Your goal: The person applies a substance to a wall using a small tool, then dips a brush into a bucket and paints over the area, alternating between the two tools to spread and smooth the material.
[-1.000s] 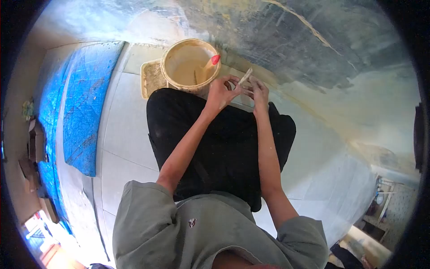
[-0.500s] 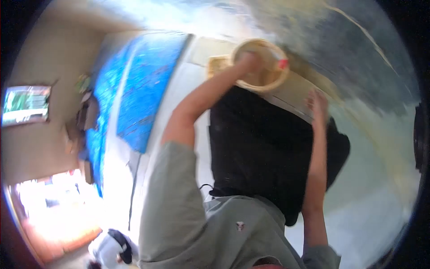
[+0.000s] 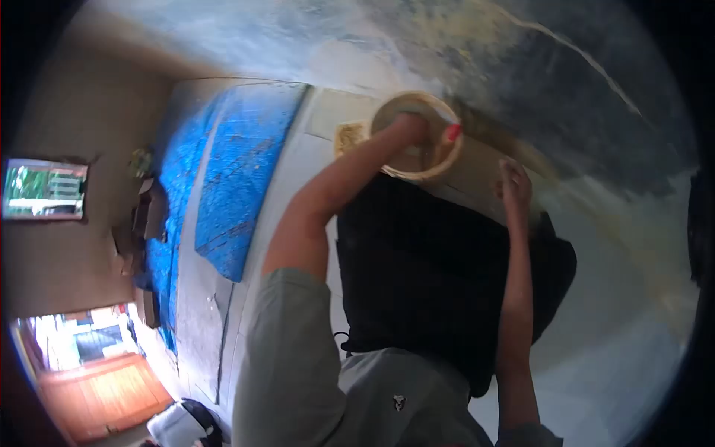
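A round cream-coloured bucket [image 3: 421, 176] stands by the wall beyond my knees. My left hand [image 3: 411, 129] reaches down inside it, and its fingers are hidden there. A red-ended thing [image 3: 453, 134] rests against the bucket's inner right side. My right hand [image 3: 514, 184] hangs in the air to the right of the bucket, above the dark cloth, with its fingers curled in; I cannot tell whether something small is between them. Black cloth [image 3: 432, 261] covers my lap and legs.
Left of the bucket sits a small yellowish container [image 3: 348, 138]. Blue sheeting [image 3: 242, 171] lies on the floor further left, near cardboard boxes [image 3: 151, 211]. A stained wall [image 3: 536, 89] rises close behind the bucket. A grey-and-black bundle [image 3: 182, 423] is at the lower left.
The view has shifted, so the bucket appears slightly lower and further left. My left hand stays inside the bucket. My right hand remains raised at the right with its fingers curled.
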`<act>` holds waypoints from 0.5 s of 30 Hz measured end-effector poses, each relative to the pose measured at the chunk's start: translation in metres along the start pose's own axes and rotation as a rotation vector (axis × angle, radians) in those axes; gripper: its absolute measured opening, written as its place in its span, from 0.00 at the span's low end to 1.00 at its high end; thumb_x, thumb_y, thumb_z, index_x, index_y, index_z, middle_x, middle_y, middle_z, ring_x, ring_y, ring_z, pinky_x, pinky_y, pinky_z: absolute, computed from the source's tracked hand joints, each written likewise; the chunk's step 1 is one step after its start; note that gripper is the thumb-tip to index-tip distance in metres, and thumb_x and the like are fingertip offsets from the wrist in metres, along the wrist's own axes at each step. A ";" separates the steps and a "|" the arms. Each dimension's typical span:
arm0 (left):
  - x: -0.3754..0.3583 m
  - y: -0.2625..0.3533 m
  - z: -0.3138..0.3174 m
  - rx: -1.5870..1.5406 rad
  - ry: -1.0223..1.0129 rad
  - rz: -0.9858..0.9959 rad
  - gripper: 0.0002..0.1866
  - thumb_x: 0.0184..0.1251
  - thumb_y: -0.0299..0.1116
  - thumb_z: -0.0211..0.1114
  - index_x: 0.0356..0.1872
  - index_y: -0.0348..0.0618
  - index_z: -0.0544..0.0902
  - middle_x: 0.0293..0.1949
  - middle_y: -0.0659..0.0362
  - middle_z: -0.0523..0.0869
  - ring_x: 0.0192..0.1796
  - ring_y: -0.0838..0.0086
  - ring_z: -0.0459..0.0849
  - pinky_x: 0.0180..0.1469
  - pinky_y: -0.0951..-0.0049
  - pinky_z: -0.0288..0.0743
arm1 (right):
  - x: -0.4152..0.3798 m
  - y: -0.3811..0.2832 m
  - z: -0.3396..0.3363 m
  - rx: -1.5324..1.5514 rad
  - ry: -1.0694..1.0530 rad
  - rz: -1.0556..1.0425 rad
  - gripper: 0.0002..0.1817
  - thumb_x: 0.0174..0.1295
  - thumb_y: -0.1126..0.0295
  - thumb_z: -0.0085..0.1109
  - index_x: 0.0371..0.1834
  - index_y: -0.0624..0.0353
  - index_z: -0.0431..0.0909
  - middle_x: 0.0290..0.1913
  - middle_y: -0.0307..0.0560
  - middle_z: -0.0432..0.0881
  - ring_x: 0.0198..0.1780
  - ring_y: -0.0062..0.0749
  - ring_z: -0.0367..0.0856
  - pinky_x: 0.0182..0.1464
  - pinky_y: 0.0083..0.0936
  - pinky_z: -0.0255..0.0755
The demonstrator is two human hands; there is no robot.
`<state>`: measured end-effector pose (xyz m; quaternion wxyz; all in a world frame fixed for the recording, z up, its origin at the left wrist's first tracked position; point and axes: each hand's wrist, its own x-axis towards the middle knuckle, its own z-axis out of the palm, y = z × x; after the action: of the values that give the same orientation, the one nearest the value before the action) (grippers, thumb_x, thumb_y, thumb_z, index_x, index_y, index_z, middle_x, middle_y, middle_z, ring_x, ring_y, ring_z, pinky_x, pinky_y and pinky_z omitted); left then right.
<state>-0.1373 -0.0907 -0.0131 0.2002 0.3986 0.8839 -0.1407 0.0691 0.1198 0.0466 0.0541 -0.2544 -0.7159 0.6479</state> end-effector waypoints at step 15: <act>-0.019 -0.022 -0.023 -0.197 -0.248 -0.031 0.13 0.52 0.39 0.62 0.35 0.42 0.83 0.35 0.50 0.86 0.34 0.61 0.86 0.37 0.59 0.79 | 0.010 0.043 0.002 -0.112 -0.008 -0.270 0.19 0.63 0.51 0.54 0.41 0.57 0.76 0.30 0.43 0.82 0.22 0.25 0.80 0.35 0.25 0.73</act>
<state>-0.1482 -0.1083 0.0184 0.3438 0.3428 0.8680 -0.1045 0.0718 0.1239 0.0030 0.1233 -0.1558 -0.7790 0.5947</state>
